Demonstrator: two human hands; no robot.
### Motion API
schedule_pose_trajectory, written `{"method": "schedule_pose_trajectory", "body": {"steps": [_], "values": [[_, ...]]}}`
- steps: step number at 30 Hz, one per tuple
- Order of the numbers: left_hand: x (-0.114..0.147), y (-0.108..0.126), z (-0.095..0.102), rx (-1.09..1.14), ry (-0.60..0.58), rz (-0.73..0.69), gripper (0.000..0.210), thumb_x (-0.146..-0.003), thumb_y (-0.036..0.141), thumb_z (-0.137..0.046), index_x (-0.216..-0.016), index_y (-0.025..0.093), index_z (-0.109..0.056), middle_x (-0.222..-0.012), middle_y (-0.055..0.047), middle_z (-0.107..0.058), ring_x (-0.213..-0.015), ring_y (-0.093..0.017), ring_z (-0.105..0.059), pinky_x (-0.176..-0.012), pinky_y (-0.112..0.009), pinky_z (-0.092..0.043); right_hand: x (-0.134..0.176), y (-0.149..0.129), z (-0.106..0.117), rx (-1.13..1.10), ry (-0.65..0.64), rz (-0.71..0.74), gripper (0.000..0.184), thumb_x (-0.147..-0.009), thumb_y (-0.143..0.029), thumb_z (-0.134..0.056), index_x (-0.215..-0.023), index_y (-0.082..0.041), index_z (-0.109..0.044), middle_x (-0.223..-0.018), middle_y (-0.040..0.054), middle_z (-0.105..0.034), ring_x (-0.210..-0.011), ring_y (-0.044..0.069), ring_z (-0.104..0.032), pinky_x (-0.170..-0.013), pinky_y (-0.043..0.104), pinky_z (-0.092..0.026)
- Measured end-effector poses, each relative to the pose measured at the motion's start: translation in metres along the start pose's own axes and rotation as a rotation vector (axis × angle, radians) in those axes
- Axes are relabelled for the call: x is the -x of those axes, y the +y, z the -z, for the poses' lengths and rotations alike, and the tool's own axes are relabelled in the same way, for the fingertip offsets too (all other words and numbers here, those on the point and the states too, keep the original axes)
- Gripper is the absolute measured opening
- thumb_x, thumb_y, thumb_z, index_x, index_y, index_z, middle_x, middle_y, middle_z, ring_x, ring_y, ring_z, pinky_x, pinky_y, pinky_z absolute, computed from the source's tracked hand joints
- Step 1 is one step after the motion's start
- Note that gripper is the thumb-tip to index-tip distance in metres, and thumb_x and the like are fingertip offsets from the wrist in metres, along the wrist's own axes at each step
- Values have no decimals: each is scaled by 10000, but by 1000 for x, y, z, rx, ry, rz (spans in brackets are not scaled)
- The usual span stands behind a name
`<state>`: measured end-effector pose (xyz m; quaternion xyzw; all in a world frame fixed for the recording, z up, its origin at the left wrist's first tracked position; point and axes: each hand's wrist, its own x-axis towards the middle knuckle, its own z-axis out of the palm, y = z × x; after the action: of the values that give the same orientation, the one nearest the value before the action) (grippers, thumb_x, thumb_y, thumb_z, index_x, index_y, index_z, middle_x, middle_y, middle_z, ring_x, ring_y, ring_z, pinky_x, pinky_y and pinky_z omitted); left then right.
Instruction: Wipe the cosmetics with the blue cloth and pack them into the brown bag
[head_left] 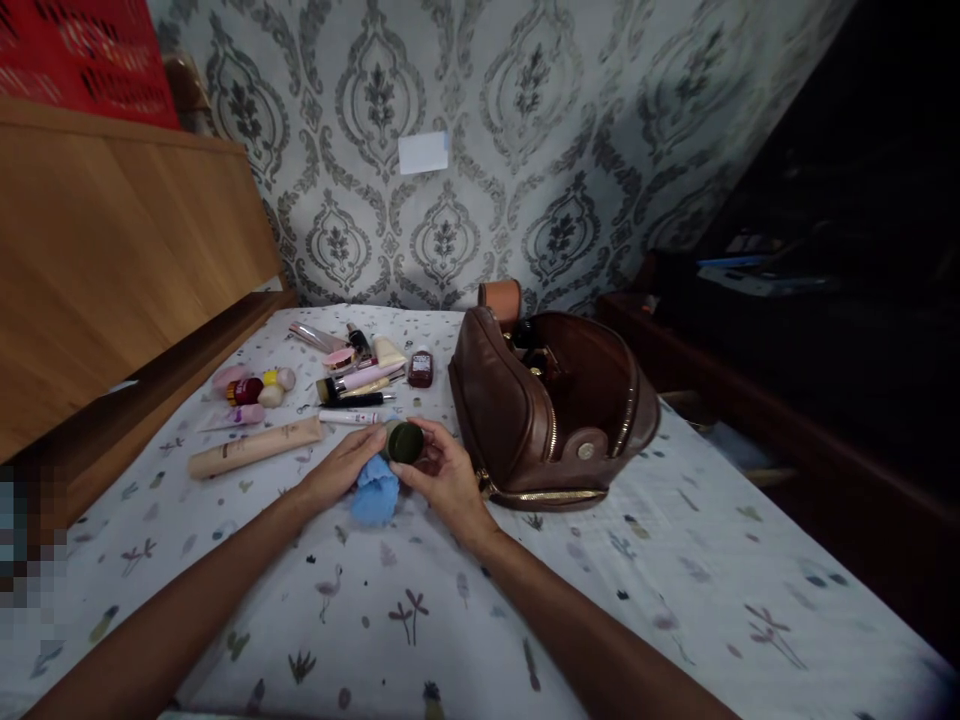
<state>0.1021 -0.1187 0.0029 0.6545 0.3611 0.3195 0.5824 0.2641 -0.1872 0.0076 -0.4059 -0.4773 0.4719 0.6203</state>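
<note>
Closest to me, a printed sheet (465,650) runs under both my forearms. Ahead, at twelve o'clock, I hold a dark green jar (405,442), its round end tipped towards me; whether that end is lidded I can't tell. My left hand (343,470) has its fingers bent in against the jar's nine o'clock side, and a crumpled blue cloth (376,492) hangs just below them. My right hand (448,480) curves round the three o'clock side, thumb and fingers parted only by the jar's width.

Taking the jar as the clock's centre, a long beige tube (255,449) lies at nine and a slim white tube (349,417) at ten, near my left fingers. A brown bag (499,410) gapes at three, near my right hand. Farther off, small rounded containers (246,390) sit at ten, a black-tipped brush (328,390) among other cosmetics towards eleven, and a dark red bottle (421,368) at twelve. Past the bag, a tan cylinder (499,298) stands at one, before the patterned wall (446,240).
</note>
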Motion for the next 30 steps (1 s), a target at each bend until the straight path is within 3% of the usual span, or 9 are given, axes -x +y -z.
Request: {"method": "schedule_pose_trajectory", "body": {"steps": [4,9,14,20,23,25,28,30], "values": [[1,5,-2,0,43,3,494,-842,643,-554,-852,167,-685,-715,-11,-644,-641,-148,-524,-573,-258,-438,1,6,2,143,34,71,554,-654,-296,-793,-1171,-229,-604,-1111,63,-634,-945,205,-614,-820,329,-531],[3,17,-8,32,37,18,504,-802,669,-583,-729,174,-642,-590,25,-562,-555,-124,-452,-522,-255,-395,3,9,4,279,59,145,520,-689,-259,-748,-1190,-221,-614,-1120,73,-595,-883,197,-611,-763,325,-539],[5,25,-12,12,44,10,551,-773,716,-578,-626,185,-571,-497,45,-495,-483,-109,-407,-458,-250,-343,3,6,4,337,86,165,481,-708,-286,-746,-1167,-221,-618,-1112,75,-620,-930,214,-609,-787,331,-530],[3,16,-10,-37,99,42,600,-817,736,-497,-577,186,-522,-461,43,-478,-440,-101,-390,-441,-247,-328,3,0,3,293,87,119,459,-704,-359,-769,-1114,-211,-627,-1060,65,-680,-913,215,-629,-809,345,-525],[3,13,-9,-115,140,-49,607,-827,754,-457,-692,180,-601,-599,6,-598,-582,-152,-528,-559,-286,-454,1,-2,2,142,73,48,518,-690,-383,-785,-1148,-219,-607,-1005,49,-693,-905,217,-651,-807,348,-535],[4,13,-8,-195,142,-120,632,-823,770,-441,-859,180,-666,-846,-48,-706,-816,-210,-622,-753,-345,-520,-1,-2,2,76,76,29,558,-677,-387,-797,-1170,-226,-591,-1005,45,-694,-923,218,-657,-829,354,-538],[8,11,-8,-252,108,-140,667,-803,753,-505,-1137,197,-660,-1215,-92,-681,-1168,-269,-578,-1016,-408,-451,-2,0,1,89,84,60,523,-687,-373,-784,-1148,-219,-590,-1057,60,-689,-970,225,-655,-883,370,-526],[9,7,-8,-240,118,-112,671,-806,721,-540,-1202,189,-646,-1279,-105,-658,-1274,-292,-519,-1087,-440,-394,1,0,2,159,87,93,491,-700,-338,-765,-1144,-213,-595,-1095,69,-681,-996,231,-650,-909,379,-516]]}}
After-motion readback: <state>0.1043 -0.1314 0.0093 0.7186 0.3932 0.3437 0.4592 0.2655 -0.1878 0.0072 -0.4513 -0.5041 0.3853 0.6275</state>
